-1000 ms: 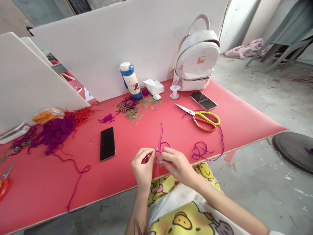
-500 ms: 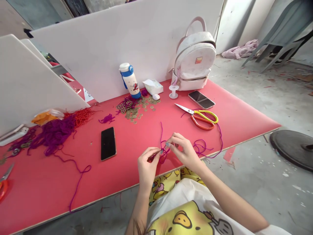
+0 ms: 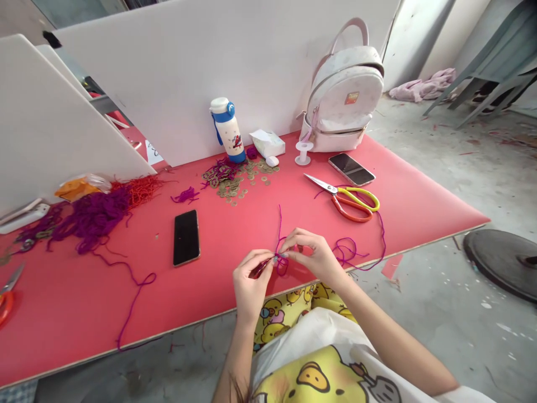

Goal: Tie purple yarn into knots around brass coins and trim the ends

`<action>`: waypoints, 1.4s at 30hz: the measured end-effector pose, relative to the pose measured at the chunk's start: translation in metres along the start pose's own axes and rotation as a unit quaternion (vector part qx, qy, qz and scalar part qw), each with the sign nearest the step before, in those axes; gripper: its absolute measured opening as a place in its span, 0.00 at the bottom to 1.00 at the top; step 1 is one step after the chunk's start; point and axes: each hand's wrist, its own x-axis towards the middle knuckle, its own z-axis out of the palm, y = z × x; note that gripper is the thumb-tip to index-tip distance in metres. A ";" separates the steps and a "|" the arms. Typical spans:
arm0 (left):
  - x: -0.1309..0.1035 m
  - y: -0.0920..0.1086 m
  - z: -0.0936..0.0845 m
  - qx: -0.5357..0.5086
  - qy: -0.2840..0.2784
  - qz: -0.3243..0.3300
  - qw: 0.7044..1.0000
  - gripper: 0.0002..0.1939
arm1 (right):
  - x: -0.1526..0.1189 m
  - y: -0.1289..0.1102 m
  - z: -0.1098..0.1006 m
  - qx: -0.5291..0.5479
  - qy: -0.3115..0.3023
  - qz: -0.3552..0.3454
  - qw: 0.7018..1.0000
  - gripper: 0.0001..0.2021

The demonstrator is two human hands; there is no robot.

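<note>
Near the table's front edge, my left hand (image 3: 253, 280) and my right hand (image 3: 312, 254) meet fingertip to fingertip over a looped purple cord (image 3: 282, 265). Both hands are closed in a pinch on it. One cord end stands out away from me, past the fingers. Something dark and reddish lies under the left fingers, mostly hidden, so its kind cannot be made out. To the right of my right hand, more purple cord lies in loose loops and runs up to the scissors (image 3: 350, 200) with one yellow and one orange handle.
On the red table (image 3: 218, 291) lie a black phone (image 3: 187, 238), a second phone (image 3: 351, 169), coin-like discs (image 3: 230, 190) and a purple yarn heap (image 3: 94, 215). A bottle (image 3: 229, 131), tissue pack (image 3: 268, 144), white spool (image 3: 304, 154) and backpack (image 3: 344, 103) stand by the white panel.
My right fingertips have come down and in against the left ones at the cord. The view has shifted slightly; the things on the table lie as before.
</note>
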 end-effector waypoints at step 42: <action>0.012 -0.008 0.000 -0.009 -0.026 0.001 1.000 0.06 | 0.011 -0.005 -0.004 -0.135 -0.050 -0.034 0.989 0.03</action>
